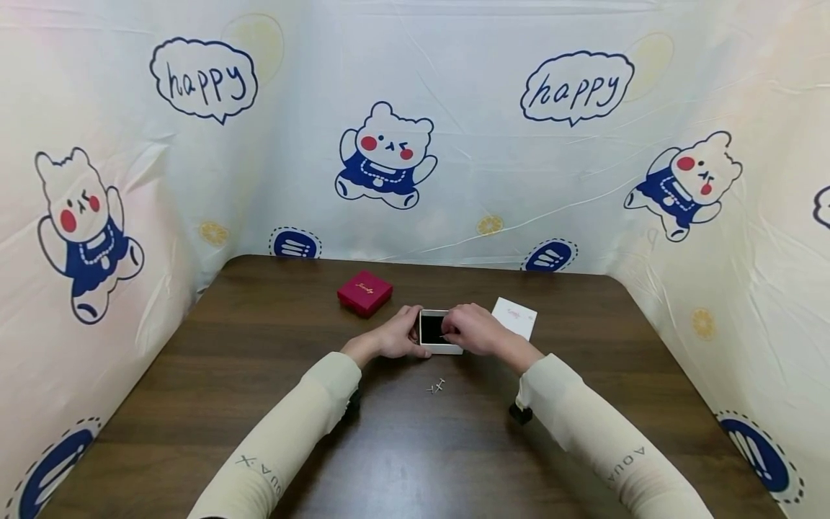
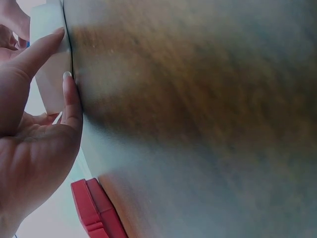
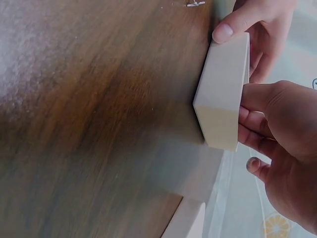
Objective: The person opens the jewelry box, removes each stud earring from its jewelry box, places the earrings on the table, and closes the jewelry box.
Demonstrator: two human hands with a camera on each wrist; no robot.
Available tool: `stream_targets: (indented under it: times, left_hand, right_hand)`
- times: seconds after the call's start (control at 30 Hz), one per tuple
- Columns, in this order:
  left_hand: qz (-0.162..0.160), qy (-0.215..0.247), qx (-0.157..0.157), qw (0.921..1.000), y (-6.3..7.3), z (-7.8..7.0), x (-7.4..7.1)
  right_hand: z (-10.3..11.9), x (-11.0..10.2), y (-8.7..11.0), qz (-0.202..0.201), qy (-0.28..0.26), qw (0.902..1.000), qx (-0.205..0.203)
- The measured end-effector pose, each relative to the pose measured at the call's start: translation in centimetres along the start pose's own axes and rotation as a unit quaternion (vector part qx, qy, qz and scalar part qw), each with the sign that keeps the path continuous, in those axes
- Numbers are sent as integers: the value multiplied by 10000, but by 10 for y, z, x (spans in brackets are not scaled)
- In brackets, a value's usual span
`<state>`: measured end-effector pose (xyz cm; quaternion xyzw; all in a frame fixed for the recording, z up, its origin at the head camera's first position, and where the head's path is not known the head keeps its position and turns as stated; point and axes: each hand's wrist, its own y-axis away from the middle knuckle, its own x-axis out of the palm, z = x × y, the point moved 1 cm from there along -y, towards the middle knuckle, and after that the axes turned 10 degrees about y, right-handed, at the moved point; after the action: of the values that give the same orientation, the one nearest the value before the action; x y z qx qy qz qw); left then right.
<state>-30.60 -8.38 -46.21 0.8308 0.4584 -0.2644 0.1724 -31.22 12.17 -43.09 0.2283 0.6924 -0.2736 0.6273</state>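
Observation:
A small white box (image 1: 442, 349) with a black lining (image 1: 431, 328) stands uncovered near the middle of the table. My left hand (image 1: 397, 334) grips it from its left side, thumb along the near wall and fingers around the far side. From the right, my right hand (image 1: 476, 328) reaches over the rim with its fingertips inside, by the black lining. In the right wrist view the box wall (image 3: 223, 74) hides those fingertips; whether they pinch something small is unclear. Little silvery pieces of jewellery (image 1: 436, 387), like earrings, lie on the table in front of the box.
To the left behind the left hand sits a red box (image 1: 365, 293) with gold lettering. A flat white lid or card (image 1: 515, 318) with pink print lies beyond the right hand. The brown wooden table (image 1: 259, 404) is bordered by a printed cloth (image 1: 473, 158).

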Motion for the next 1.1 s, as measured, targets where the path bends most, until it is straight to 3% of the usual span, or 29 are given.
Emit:
stream_targets:
  times: [0.6,1.1]
  left_hand:
    - [-50,6,69,10000,4,-6,-2]
    - [-77,69,116,9999,4,-4,-1]
  right_hand:
    - [1,-13,15,-168,-71,9997,-150]
    - [-3,-17,30,-210,56,9998,10]
